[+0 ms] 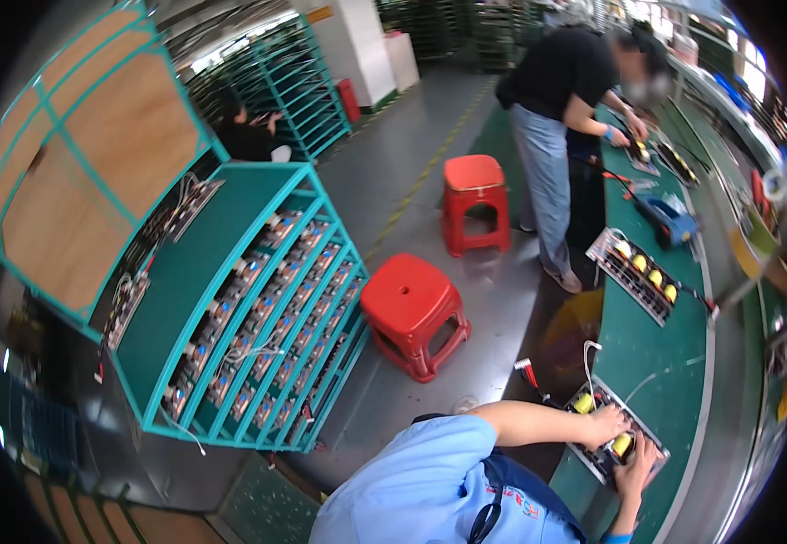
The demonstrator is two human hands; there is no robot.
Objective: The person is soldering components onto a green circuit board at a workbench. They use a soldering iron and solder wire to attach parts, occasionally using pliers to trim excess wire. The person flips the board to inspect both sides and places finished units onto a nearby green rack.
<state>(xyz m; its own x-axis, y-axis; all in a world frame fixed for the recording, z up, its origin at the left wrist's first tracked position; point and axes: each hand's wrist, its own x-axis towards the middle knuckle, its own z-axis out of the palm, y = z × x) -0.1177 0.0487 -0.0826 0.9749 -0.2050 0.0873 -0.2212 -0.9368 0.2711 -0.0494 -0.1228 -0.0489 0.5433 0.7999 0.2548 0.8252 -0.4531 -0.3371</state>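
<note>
support from two sides, work in the middle

rectangular circuit board assembly with yellow coils [606, 455] lies on the long green bench mat [670, 363], right in front of the person in light blue [402, 490]. mat takes the weight, probably so neither hand has to lift.

left hand [604, 424] comes down over the middle, fingers bent onto the components; can't tell if they pinch anything. right hand [636, 467] curls over the end, fingers spread around the nearest coil; grip on the edge or just contact, can't tell. hands close but not together, likely one to steady, one for fine handling.

loose white cable [590, 349] and red-and-white connector lead [527, 370] stick out past the board's far end, presumably keeping the components reachable.

further up the mat: second coil board [634, 276], set at an angle, and blue handheld tool [670, 222] near the co-worker in black [561, 77]; spacing seems to give each person their own spot. teal metal shelf cart [189, 263] holds more boards in rows, likely for storage.
</note>
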